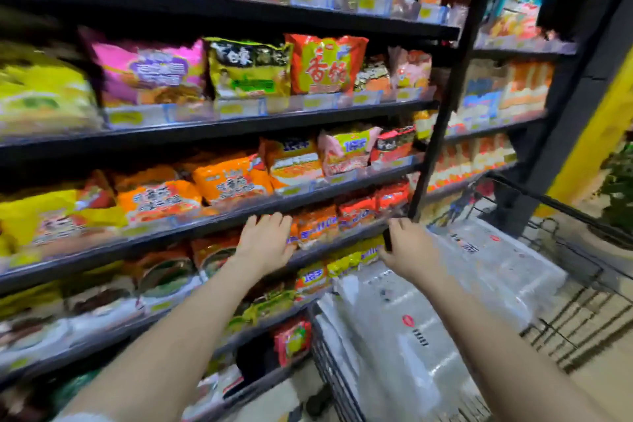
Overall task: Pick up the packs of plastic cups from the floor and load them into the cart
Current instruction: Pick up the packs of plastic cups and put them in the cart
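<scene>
The packs of plastic cups (445, 301) lie piled in the cart (582, 319) at five o'clock; they look light, soft-wrapped, slippery, crushable; better to hold both ends. Left hand (265, 243) is relaxed, empty; right hand (407, 247) seems curled on something dark, blurred.

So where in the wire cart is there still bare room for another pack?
Bare grid shows at the right side of the black wire cart, between the clear plastic cup packs and the right rim. The left and middle are piled with packs. The noodle shelves alongside are crammed.
</scene>
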Motion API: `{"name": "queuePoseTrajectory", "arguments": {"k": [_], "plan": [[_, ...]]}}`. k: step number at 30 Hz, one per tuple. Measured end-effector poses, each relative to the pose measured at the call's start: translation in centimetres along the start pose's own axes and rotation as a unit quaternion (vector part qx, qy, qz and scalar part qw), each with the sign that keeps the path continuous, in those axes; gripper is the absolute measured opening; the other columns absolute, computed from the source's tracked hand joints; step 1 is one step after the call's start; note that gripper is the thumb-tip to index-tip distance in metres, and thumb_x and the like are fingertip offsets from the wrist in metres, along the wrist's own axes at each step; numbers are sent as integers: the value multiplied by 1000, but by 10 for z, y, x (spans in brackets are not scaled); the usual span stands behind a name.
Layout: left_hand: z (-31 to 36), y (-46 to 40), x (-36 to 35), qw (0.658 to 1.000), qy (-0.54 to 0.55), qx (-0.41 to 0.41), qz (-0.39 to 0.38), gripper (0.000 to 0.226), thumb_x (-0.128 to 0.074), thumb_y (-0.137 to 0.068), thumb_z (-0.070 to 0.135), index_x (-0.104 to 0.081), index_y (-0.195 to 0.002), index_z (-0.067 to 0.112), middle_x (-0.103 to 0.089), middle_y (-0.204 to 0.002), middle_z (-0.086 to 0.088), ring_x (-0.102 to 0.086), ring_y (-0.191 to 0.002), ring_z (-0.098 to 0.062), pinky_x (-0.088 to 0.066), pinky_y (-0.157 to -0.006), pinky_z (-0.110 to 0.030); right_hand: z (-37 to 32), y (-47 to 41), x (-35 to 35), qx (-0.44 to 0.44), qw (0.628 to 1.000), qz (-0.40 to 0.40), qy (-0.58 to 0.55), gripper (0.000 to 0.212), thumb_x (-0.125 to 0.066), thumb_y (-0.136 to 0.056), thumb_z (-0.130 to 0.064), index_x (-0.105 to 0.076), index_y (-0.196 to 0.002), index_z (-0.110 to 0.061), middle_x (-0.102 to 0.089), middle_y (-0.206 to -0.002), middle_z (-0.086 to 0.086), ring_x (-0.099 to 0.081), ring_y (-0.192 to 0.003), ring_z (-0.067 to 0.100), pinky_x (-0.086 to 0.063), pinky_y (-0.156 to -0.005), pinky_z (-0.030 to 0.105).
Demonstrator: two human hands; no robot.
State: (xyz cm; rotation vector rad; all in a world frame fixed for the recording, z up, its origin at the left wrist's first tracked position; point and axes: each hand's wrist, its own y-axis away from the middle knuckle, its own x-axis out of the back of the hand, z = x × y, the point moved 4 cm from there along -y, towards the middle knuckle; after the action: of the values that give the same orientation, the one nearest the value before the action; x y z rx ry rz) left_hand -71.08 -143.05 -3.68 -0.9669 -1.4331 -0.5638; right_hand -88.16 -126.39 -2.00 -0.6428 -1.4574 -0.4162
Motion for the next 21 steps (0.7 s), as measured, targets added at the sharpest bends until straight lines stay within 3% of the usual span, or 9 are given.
{"name": "queuePoseTrajectory", "arguments": {"k": [5,10,16,21], "plan": [[-139,176,35,978,-44,201,-31,60,-46,-90,41,-31,-139,11,-44,-137,-9,-43,-127,-28,-30,-106,-42,-198,40,10,218,975,-1,-48,58,-55,-86,-38,-37,-134,-12,-45,-130,10,-45,-123,30,-45,-93,41],[-218,400,80,914,-67,399,-39,57,-45,-87,39,-37,-135,9,-50,-129,-12,-49,-122,-31,-37,-101,-43,-387,152,31,411,909,-3,-65,64,-55,-87,-40,-31,-140,-14,-40,-137,9,-42,-126,29,-43,-95,39],[-224,648,156,809,-105,578,-34,58,-37,-88,43,-36,-135,9,-50,-130,-13,-48,-122,-32,-37,-100,-46,-541,338,69,573,813,15,-99,56,-54,-87,-41,-38,-131,-11,-47,-131,10,-46,-123,29,-45,-93,41],[-200,827,196,710,-98,696,-42,57,-42,-93,41,-27,-141,14,-41,-140,-9,-43,-127,-30,-33,-104,-44,-624,495,90,670,731,2,-128,60,-49,-89,-42,-34,-139,-13,-45,-137,9,-43,-128,27,-43,-98,39]]}}
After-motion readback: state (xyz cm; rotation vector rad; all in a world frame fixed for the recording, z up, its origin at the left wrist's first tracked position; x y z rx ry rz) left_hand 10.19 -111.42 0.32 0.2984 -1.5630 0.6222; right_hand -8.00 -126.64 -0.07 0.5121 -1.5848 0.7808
